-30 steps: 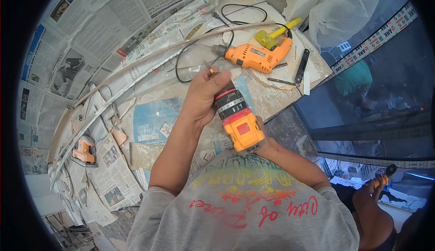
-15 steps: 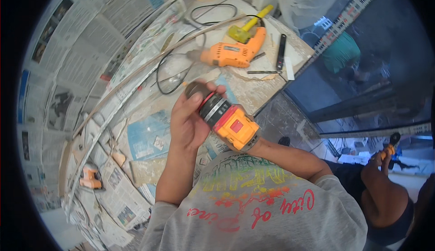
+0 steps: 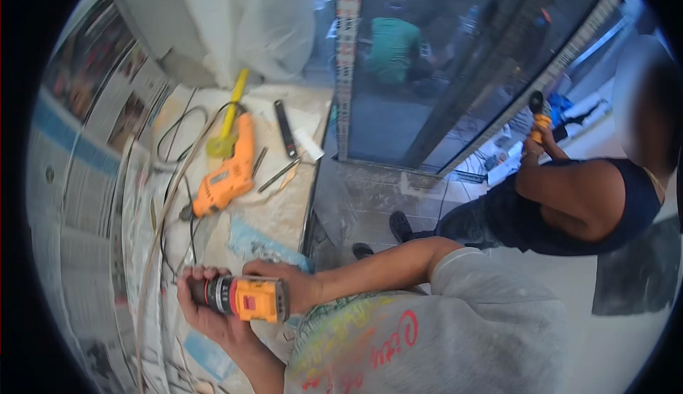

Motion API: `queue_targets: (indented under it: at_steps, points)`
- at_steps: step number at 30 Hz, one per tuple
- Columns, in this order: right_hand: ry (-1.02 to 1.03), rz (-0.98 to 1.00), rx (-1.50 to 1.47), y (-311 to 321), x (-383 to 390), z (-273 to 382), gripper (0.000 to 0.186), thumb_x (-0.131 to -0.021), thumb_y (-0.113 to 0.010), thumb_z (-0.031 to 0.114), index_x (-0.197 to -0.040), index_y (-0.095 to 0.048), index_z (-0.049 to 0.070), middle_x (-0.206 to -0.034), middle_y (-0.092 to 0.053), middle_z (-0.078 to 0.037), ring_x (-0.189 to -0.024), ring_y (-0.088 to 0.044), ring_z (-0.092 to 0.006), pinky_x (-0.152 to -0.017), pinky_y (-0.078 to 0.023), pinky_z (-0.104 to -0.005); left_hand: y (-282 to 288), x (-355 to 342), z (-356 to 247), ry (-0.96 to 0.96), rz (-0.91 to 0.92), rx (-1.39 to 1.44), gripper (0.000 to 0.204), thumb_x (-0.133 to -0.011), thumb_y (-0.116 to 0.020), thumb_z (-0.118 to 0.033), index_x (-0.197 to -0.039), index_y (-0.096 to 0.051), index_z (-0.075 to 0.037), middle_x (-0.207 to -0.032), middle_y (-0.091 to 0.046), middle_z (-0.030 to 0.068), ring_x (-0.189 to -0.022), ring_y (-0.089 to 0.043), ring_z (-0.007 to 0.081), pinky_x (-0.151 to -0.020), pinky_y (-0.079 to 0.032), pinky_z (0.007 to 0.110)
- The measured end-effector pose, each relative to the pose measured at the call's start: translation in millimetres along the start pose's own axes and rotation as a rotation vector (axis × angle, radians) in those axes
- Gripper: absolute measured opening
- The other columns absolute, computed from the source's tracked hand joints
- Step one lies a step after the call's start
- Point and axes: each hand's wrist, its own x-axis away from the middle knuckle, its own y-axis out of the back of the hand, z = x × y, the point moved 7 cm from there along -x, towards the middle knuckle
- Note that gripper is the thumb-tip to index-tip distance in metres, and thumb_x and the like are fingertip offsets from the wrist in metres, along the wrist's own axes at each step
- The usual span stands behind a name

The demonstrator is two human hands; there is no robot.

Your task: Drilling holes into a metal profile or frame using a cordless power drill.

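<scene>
A yellow-and-black cordless drill (image 3: 260,300) with a red collar is held between my hands at the bench's near end. My left hand (image 3: 213,319) is closed around the dark chuck at its front. Behind it, my right hand (image 3: 300,284) grips the drill body from the far side; most of those fingers are hidden by the tool. An orange corded drill (image 3: 226,179) lies on the bench beyond, its chuck toward me. Beside it rests a yellow-green hammer-shaped tool (image 3: 225,134).
The bench (image 3: 192,99) also bears a black bar-shaped tool (image 3: 285,129), drill bits (image 3: 278,175) and a black cable (image 3: 165,241). Newspaper (image 3: 85,202) covers the left wall. A glass door (image 3: 384,131) stands ahead. A co-worker (image 3: 569,195) at right holds a yellow-and-black power tool (image 3: 538,120).
My view has swung right, bringing the co-worker and glass door further in. Both hands still hold the cordless drill, which now lies nearly level across the view, chuck to the left.
</scene>
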Motion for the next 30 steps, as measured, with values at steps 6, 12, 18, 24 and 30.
queue_targets:
  at_steps: [6,12,18,24,30]
  points:
    - [-0.066,-0.052,-0.125,27.6,3.3,11.4,0.060,-0.067,-0.079,0.023,-0.114,-0.046,0.006,-0.103,-0.054,-0.011,-0.091,-0.062,-0.0315,-0.079,-0.050,-0.0397,-20.4,-3.4,20.2,0.092,0.088,0.016,0.020,-0.097,-0.051,-0.027,-0.090,-0.051,-0.009,-0.077,-0.054,0.0016,-0.073,-0.058,0.0143,-0.072,-0.050,0.031]
    - [0.029,0.074,-0.069,20.3,-2.8,11.2,0.059,-0.065,-0.080,0.027,-0.112,-0.048,0.007,-0.095,-0.060,-0.012,-0.084,-0.063,-0.0347,-0.078,-0.049,-0.0411,-23.9,-6.7,23.0,0.112,0.059,-0.041,0.023,-0.096,-0.052,-0.030,-0.091,-0.052,-0.008,-0.075,-0.054,0.0018,-0.068,-0.057,0.0143,-0.067,-0.051,0.031]
    - [0.212,0.196,-0.127,3.6,-4.9,11.7,0.054,-0.066,-0.080,0.026,-0.108,-0.053,0.006,-0.100,-0.062,-0.013,-0.091,-0.062,-0.0332,-0.080,-0.048,-0.0405,8.2,1.6,13.0,0.110,-0.130,-0.088,0.023,-0.091,-0.056,-0.028,-0.092,-0.060,-0.006,-0.077,-0.055,0.0031,-0.072,-0.057,0.0167,-0.066,-0.048,0.034]
    - [-0.442,0.229,-0.504,7.4,25.1,-41.8,0.040,-0.077,-0.075,0.013,-0.110,-0.054,0.007,-0.089,-0.065,-0.003,-0.079,-0.066,-0.0164,-0.069,-0.052,-0.0285,-11.9,-5.2,28.1,0.172,0.027,0.043,0.011,-0.088,-0.060,-0.017,-0.091,-0.053,-0.008,-0.080,-0.057,0.0043,-0.077,-0.063,0.0210,-0.076,-0.054,0.043]
    - [-0.015,0.324,0.022,0.8,18.3,-25.6,0.037,-0.078,-0.075,0.013,-0.107,-0.052,0.006,-0.088,-0.064,-0.003,-0.077,-0.064,-0.0138,-0.066,-0.051,-0.0280,-3.9,-1.6,25.5,0.191,0.032,0.121,0.010,-0.087,-0.061,-0.012,-0.091,-0.053,-0.009,-0.081,-0.060,0.0059,-0.077,-0.065,0.0215,-0.077,-0.056,0.041]
